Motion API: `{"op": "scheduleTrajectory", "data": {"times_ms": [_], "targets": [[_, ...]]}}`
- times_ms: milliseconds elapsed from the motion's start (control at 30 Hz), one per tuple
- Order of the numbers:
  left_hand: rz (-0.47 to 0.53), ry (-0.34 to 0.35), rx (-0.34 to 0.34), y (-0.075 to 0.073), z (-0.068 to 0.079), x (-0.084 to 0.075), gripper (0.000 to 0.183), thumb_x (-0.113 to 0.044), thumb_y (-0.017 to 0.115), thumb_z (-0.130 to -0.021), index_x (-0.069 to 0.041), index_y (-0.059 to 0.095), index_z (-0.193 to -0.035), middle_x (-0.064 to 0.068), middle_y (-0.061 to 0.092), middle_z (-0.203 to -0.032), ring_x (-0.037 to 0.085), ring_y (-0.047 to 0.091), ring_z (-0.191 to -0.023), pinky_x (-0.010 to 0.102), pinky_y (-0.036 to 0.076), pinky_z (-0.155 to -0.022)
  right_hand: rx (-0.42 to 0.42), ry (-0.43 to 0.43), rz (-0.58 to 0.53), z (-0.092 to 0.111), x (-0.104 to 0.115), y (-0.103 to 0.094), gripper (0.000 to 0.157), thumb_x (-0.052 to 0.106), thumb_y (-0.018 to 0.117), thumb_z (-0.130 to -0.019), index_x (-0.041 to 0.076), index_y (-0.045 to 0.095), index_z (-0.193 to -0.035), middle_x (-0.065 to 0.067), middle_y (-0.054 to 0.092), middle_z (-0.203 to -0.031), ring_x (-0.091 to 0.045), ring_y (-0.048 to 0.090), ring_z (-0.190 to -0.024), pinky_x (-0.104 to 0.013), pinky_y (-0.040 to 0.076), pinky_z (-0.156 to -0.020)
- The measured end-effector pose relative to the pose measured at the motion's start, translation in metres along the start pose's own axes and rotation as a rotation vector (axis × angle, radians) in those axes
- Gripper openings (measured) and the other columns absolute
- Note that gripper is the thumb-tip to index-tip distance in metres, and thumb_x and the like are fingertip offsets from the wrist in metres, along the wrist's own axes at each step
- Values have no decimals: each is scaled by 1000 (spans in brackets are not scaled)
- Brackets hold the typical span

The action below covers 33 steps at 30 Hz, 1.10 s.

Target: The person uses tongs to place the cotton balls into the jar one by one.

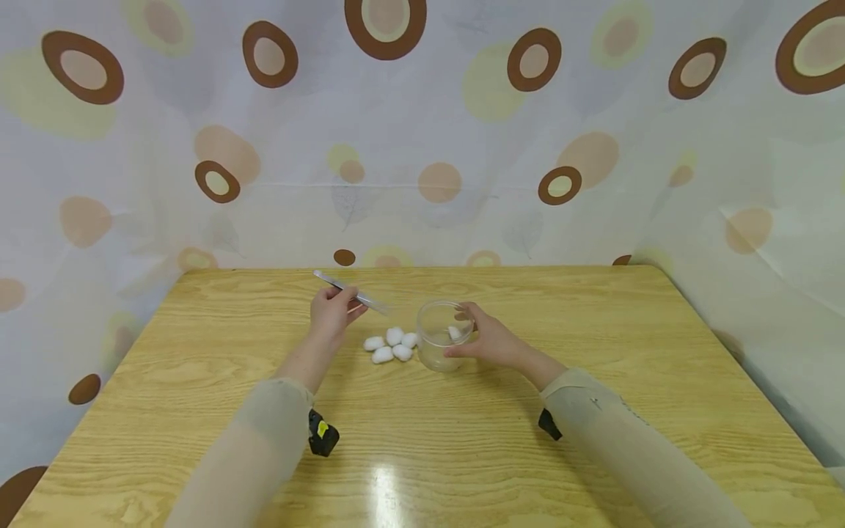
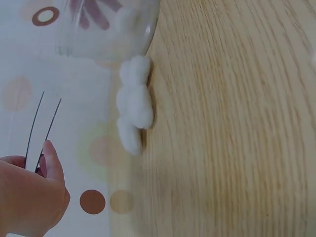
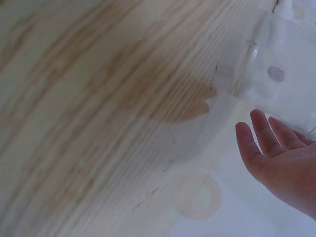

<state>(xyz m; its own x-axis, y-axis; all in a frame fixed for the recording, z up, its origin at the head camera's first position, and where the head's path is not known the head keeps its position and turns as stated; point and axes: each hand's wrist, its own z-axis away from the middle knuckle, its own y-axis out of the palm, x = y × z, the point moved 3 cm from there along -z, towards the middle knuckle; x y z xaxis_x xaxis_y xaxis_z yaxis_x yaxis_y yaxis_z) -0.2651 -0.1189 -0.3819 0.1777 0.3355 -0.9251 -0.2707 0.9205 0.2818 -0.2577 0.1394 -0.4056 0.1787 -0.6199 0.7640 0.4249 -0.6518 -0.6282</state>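
My left hand (image 1: 328, 317) pinches metal tweezers (image 1: 337, 281) above the table, left of the jar. In the left wrist view the two tweezer arms (image 2: 33, 129) stand apart with nothing between their tips. A clear round jar (image 1: 436, 356) without a lid is on the table, and my right hand (image 1: 491, 339) holds it from the right, thumb at the near side and fingers at the far side. One white cotton ball (image 1: 455, 333) shows through the jar wall. Several more cotton balls (image 1: 383, 355) lie clustered on the wood just left of the jar.
The wooden table (image 1: 409, 433) ends at the back against a patterned curtain (image 1: 396, 220), which also hangs along both sides. A black wrist device (image 1: 323, 435) is strapped below the left sleeve (image 1: 254, 440).
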Motion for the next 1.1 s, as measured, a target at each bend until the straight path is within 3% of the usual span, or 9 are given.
{"op": "scheduleTrajectory", "data": {"times_ms": [267,500,700,1100], "targets": [[-30,15,-41,-17,-3,3,11,-4,47,-92,-3,39,-101,8,46,-98,6,58,-73,17,59,-76,-3,-8,-4,0,-1,-1,95,38,76,-77,5,19,-146,-19,35,-146,-38,41,-125,-47,47,-97],[-115,13,-66,-29,-4,4,30,-5,46,-93,5,34,-119,8,43,-100,7,56,-77,15,58,-78,-5,-9,-5,1,-1,-1,94,37,75,-78,5,19,-146,-20,34,-146,-38,41,-125,-46,48,-96],[-177,-1,-77,-34,-3,7,33,-7,45,-94,6,33,-122,8,43,-100,10,55,-82,16,57,-81,-2,-12,-5,0,0,0,96,39,76,-76,6,19,-146,-19,34,-147,-37,42,-124,-46,49,-95],[-204,-2,-113,-43,-6,19,36,-7,47,-93,8,32,-123,10,44,-101,7,54,-77,15,58,-76,1,-11,-8,1,1,0,95,38,76,-77,7,19,-146,-17,33,-147,-37,41,-125,-47,47,-97]]}}
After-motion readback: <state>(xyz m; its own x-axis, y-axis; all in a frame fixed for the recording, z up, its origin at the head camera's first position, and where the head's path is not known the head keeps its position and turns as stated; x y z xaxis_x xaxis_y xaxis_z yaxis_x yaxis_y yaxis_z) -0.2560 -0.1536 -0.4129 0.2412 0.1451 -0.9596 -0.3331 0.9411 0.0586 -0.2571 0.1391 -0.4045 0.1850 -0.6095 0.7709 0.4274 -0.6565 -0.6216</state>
